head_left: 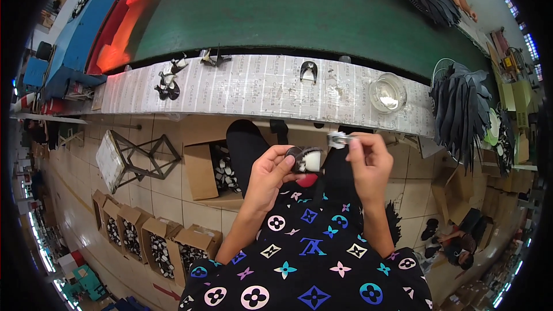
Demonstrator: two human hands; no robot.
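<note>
My left hand (271, 173) is closed on a small curved black-and-white piece (311, 162), its white face turned to the right. My right hand (371, 164) pinches a small silvery-white piece (339, 140) between thumb and fingers, a little above and right of the other piece; its exact kind is too blurred to tell. The two pieces are apart, both held over my lap in front of the bench. A similar black piece with a white inside (309, 72) rests on the bench ahead.
A round clear glass dish (387, 93) stands on the paper-covered bench (253, 89), with several black-and-white pieces (167, 86) at its left. Beyond runs a green conveyor belt (276, 14). Dark strips (461, 103) hang at right. Cartons of pieces (158, 247) and a stool (112, 161) stand left.
</note>
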